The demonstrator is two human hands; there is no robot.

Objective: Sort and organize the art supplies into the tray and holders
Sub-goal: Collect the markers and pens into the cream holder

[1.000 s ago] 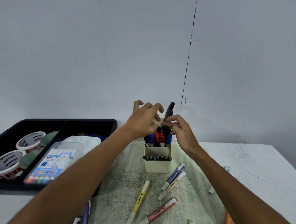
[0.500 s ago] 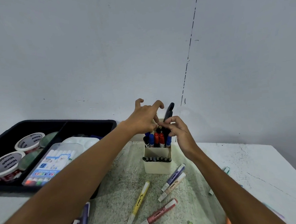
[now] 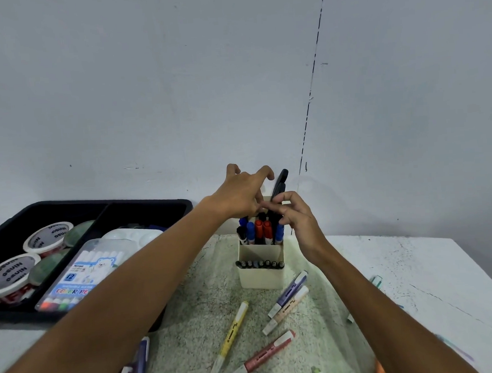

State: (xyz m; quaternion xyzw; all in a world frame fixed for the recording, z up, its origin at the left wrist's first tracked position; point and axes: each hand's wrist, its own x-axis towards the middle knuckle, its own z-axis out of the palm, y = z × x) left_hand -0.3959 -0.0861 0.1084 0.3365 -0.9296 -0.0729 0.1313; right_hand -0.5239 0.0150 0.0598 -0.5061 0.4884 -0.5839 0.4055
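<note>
A white, speckled table (image 3: 416, 265) stands against a pale wall. A greenish mat (image 3: 190, 328) covers its middle. On the mat, a cream pen holder (image 3: 262, 276) stands toward the far side, with yellow (image 3: 231, 337), pink (image 3: 263, 355), peach (image 3: 287, 309) and lilac (image 3: 290, 291) highlighters scattered nearer. A black tray (image 3: 142, 207) sits at far left. More pens lie along the near edge and at right.

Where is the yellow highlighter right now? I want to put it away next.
In the head view the yellow highlighter lies loose on the speckled mat, in front of the cream pen holder, left of the pink highlighter.
</note>
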